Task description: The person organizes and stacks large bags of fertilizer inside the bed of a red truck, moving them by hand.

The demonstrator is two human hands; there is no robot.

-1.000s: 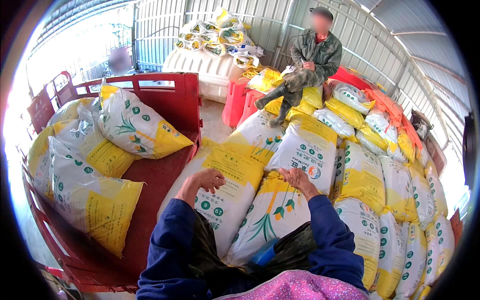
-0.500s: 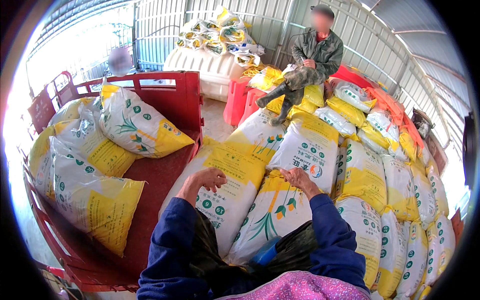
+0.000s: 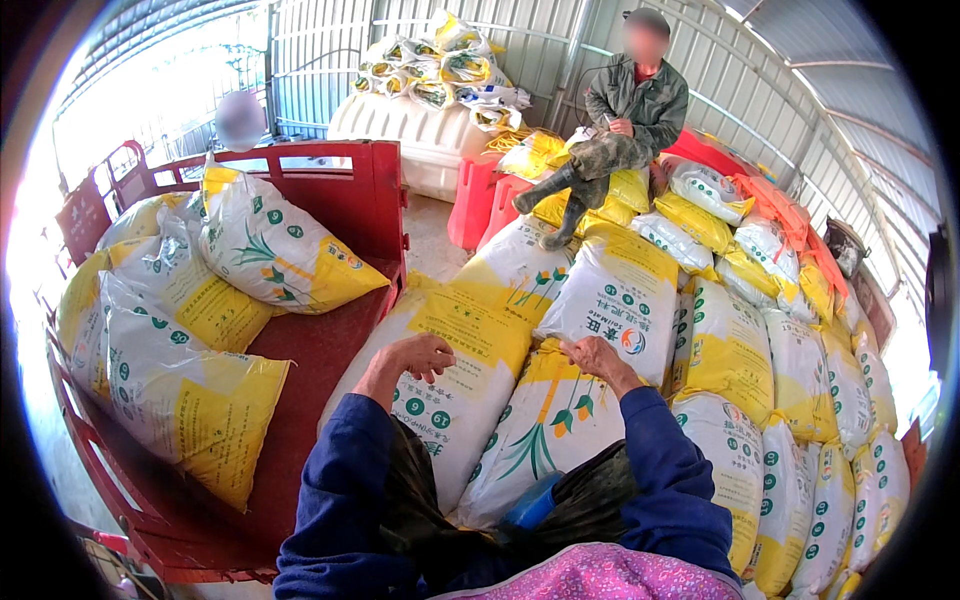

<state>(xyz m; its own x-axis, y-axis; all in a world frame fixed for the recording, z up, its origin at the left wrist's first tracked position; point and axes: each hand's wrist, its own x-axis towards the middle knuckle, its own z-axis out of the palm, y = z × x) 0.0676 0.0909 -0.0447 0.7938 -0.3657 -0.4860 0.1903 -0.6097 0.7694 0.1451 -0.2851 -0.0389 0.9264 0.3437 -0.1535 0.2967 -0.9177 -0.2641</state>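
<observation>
One white-and-yellow sack (image 3: 470,328) lies at the centre of the frame, and my left hand (image 3: 416,357) is over it, half open with loosely bent fingers, holding nothing. My right hand (image 3: 598,360) is more curled, over a second sack (image 3: 545,430); whether it pinches something, I cannot tell. A red cart (image 3: 380,195) stands at the left; at upper right a person (image 3: 650,110) sits.

Ridged metal wall (image 3: 530,45), pale floor (image 3: 428,232)

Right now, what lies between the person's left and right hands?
In the head view, between the left hand and the right hand lie the left sack and, adjoining it, the right sack, both white and yellow.
</observation>
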